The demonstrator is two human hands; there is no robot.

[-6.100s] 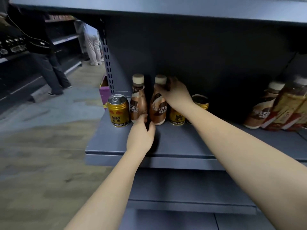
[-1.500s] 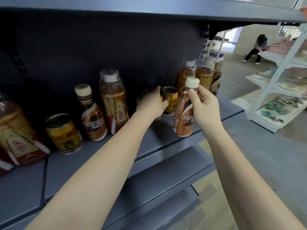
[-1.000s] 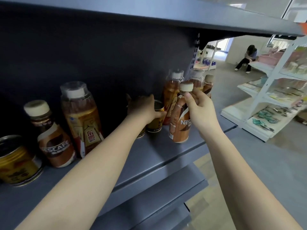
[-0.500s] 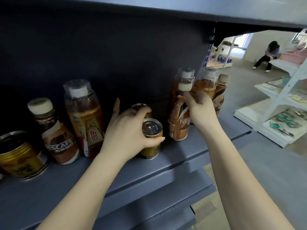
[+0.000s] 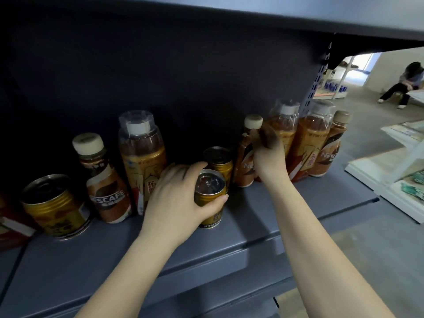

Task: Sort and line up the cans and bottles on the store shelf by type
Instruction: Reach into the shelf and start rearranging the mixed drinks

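Observation:
My left hand [image 5: 176, 198] is wrapped around a gold can [image 5: 210, 196] that stands on the blue-grey shelf [image 5: 137, 260]. A second gold can [image 5: 218, 160] sits right behind it. My right hand [image 5: 268, 157] grips the neck of a brown Nescafe bottle [image 5: 246, 161] with a cream cap, upright next to the cans. Further left stand a tall tea bottle [image 5: 143, 157], another Nescafe bottle [image 5: 103, 182] and a third gold can [image 5: 55, 205]. Two tea bottles [image 5: 309, 143] and a Nescafe bottle [image 5: 330, 148] stand at the right end.
The upper shelf board [image 5: 252, 17] hangs low over the bottles. The dark back panel [image 5: 160, 76] closes the rear. A red-labelled pack [image 5: 9, 228] shows at the far left. White racks [image 5: 399, 171] stand to the right, and a seated person [image 5: 406, 86] is in the distance.
My left hand has drawn the front gold can a little forward and left. My right hand has pushed the Nescafe bottle back toward the tea bottles, sliding down from the cap to the neck.

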